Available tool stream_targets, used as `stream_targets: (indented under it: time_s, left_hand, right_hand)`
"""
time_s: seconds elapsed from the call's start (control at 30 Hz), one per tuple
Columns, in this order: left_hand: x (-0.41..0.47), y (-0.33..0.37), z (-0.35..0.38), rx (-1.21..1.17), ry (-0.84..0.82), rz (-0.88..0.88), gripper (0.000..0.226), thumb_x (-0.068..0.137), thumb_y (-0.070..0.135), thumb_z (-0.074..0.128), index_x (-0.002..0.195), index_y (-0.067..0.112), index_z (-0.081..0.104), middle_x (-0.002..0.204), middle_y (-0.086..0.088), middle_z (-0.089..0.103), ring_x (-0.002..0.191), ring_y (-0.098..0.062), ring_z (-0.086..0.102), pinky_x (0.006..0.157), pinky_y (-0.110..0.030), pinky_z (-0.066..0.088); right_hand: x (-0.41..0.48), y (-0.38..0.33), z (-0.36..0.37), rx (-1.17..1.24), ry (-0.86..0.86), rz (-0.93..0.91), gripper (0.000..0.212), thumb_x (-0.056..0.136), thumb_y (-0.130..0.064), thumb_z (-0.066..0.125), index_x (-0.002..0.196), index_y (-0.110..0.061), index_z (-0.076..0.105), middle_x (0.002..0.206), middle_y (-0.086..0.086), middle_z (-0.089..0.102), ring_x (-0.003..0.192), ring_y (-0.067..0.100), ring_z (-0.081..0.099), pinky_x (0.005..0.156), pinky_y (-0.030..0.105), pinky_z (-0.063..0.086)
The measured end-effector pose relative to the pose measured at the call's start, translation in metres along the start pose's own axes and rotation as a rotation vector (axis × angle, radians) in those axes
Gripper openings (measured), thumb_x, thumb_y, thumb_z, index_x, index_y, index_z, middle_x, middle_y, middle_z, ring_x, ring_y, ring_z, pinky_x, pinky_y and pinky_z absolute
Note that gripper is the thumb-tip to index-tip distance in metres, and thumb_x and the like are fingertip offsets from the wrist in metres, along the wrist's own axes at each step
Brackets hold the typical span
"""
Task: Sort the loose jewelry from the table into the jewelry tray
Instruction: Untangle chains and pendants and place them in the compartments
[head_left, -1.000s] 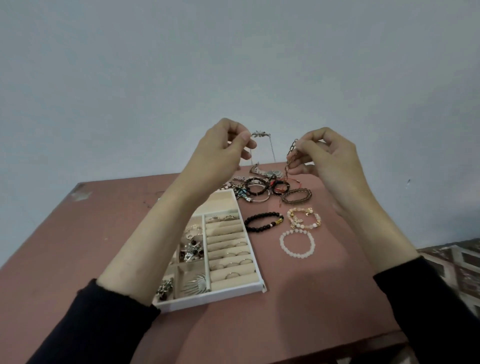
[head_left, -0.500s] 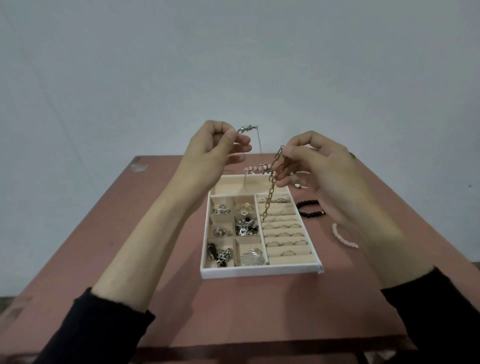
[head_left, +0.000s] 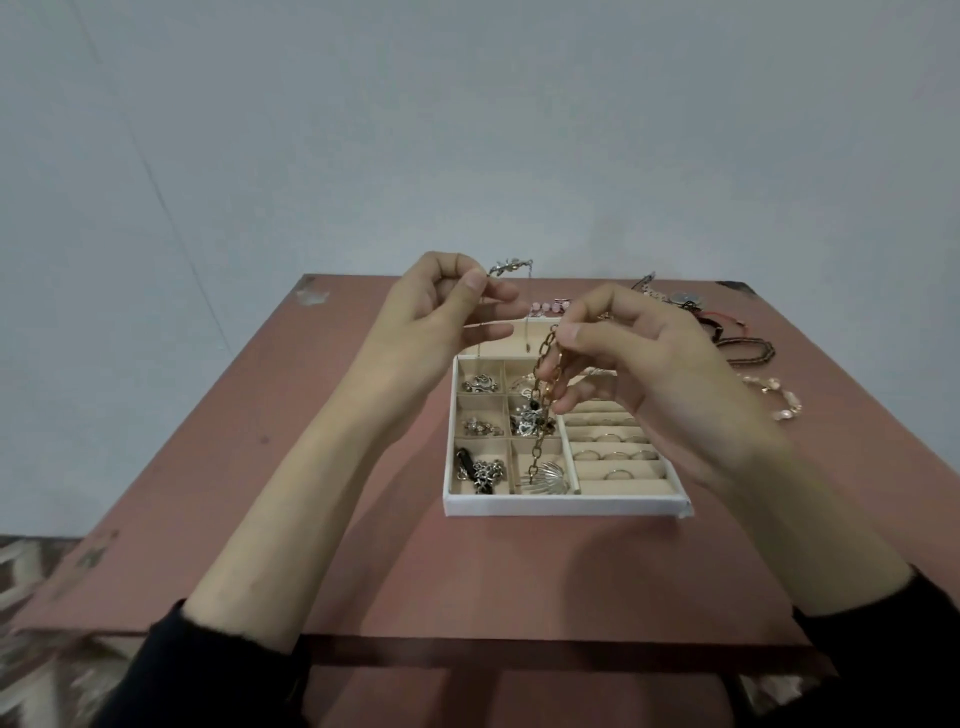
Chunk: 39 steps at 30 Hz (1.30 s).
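Fingers (head_left: 579, 332) pinched on gold chain (head_left: 545, 395), seemingly above tray (head_left: 566, 505).

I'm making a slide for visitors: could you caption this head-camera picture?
Above the jewelry tray, the right hand dangles a gold chain while the left hand pinches a thin silver necklace.

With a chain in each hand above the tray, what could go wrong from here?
1. The gold chain pinched by the right hand dangles into compartments of the jewelry tray that already hold pieces; it may snag or tangle with them.
2. The thin silver chain pinched in the left hand hangs close to the gold one; the two may knot together.
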<state>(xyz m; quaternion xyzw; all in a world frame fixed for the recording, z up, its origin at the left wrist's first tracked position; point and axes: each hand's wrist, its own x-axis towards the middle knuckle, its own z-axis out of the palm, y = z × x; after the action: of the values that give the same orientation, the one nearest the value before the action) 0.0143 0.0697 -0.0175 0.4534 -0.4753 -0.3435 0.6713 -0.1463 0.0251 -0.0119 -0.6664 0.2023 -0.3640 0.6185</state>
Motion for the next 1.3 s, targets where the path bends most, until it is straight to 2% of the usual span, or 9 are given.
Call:
stream_targets:
  time_s: [0.23, 0.5, 0.63, 0.73, 0.83, 0.9, 1.13, 1.2, 1.3]
  left_hand:
    - [-0.001, 0.002, -0.001, -0.004, -0.021, 0.002, 0.011, 0.098, 0.010, 0.038, 0.091, 0.010, 0.046, 0.092, -0.008, 0.063, 0.087, -0.019, 0.067, 0.083, -0.031, 0.054]
    - [0.000, 0.004, -0.002, -0.012, -0.023, -0.008, 0.012, 0.098, 0.010, 0.039, 0.089, 0.010, 0.046, 0.094, -0.010, 0.063, 0.075, -0.010, 0.065, 0.068, -0.019, 0.052]
    - [0.000, 0.003, -0.003, 0.000, -0.008, -0.014, 0.011, 0.098, 0.010, 0.038, 0.090, 0.010, 0.046, 0.090, -0.007, 0.063, 0.085, -0.019, 0.065, 0.078, -0.027, 0.054]
    - [-0.001, 0.003, -0.004, 0.001, 0.000, -0.022, 0.012, 0.098, 0.009, 0.038, 0.090, 0.010, 0.046, 0.090, -0.008, 0.063, 0.087, -0.022, 0.064, 0.078, -0.027, 0.054]
    - [-0.001, 0.004, -0.003, 0.005, 0.000, -0.023, 0.011, 0.098, 0.009, 0.038, 0.090, 0.010, 0.046, 0.089, -0.008, 0.062, 0.085, -0.020, 0.064, 0.078, -0.027, 0.054]
    - [-0.001, 0.004, -0.003, 0.012, 0.001, -0.021, 0.011, 0.098, 0.010, 0.038, 0.091, 0.009, 0.046, 0.089, -0.007, 0.062, 0.084, -0.019, 0.064, 0.079, -0.027, 0.054]
    - [0.001, 0.004, -0.004, 0.011, -0.006, -0.021, 0.011, 0.098, 0.010, 0.039, 0.090, 0.010, 0.047, 0.089, -0.007, 0.063, 0.084, -0.018, 0.065, 0.080, -0.029, 0.054]
    - [0.000, 0.004, -0.004, 0.013, -0.007, -0.024, 0.011, 0.098, 0.010, 0.039, 0.090, 0.010, 0.047, 0.089, -0.007, 0.063, 0.084, -0.019, 0.065, 0.079, -0.027, 0.054]
    - [-0.002, 0.005, -0.004, 0.027, -0.018, -0.037, 0.011, 0.098, 0.010, 0.040, 0.090, 0.010, 0.047, 0.089, -0.006, 0.062, 0.084, -0.018, 0.065, 0.077, -0.025, 0.055]
  right_hand:
    - [0.002, -0.002, 0.003, -0.009, -0.035, -0.011, 0.008, 0.084, -0.002, 0.057, 0.077, -0.006, 0.056, 0.065, 0.012, 0.065, 0.060, 0.025, 0.058, 0.054, 0.028, 0.053]
    - [0.007, -0.002, 0.018, -0.040, -0.101, -0.005, 0.009, 0.085, 0.004, 0.056, 0.079, -0.002, 0.056, 0.069, 0.015, 0.067, 0.063, 0.027, 0.062, 0.058, 0.028, 0.056]
    - [0.004, 0.012, 0.021, -0.227, -0.164, 0.064, 0.005, 0.086, 0.004, 0.058, 0.081, 0.001, 0.058, 0.076, 0.023, 0.068, 0.066, 0.027, 0.063, 0.065, 0.031, 0.058]
    - [0.001, 0.021, 0.024, -0.354, -0.176, 0.077, 0.007, 0.083, 0.001, 0.061, 0.078, -0.002, 0.061, 0.072, 0.017, 0.067, 0.064, 0.021, 0.062, 0.069, 0.034, 0.057]
    - [-0.001, 0.026, 0.027, -0.553, -0.179, 0.006, 0.011, 0.080, -0.003, 0.065, 0.072, -0.011, 0.064, 0.063, -0.006, 0.063, 0.056, 0.001, 0.053, 0.059, 0.019, 0.049]
    - [-0.002, 0.027, 0.030, -0.656, -0.192, -0.028, 0.012, 0.078, -0.006, 0.067, 0.070, -0.014, 0.065, 0.058, -0.013, 0.059, 0.052, -0.001, 0.051, 0.054, 0.010, 0.039]
    - [-0.001, 0.041, 0.026, -1.071, -0.234, -0.161, 0.003, 0.077, -0.022, 0.070, 0.076, -0.021, 0.073, 0.073, -0.009, 0.049, 0.081, 0.007, 0.041, 0.075, 0.025, 0.038]
    - [0.000, 0.040, 0.023, -1.066, -0.230, -0.152, 0.004, 0.078, -0.026, 0.071, 0.078, -0.023, 0.075, 0.073, -0.007, 0.050, 0.079, 0.007, 0.042, 0.073, 0.024, 0.038]
    - [0.002, 0.034, 0.009, -0.812, -0.057, -0.139, 0.008, 0.080, -0.024, 0.071, 0.072, -0.022, 0.073, 0.066, 0.001, 0.056, 0.062, 0.005, 0.045, 0.061, 0.019, 0.036]
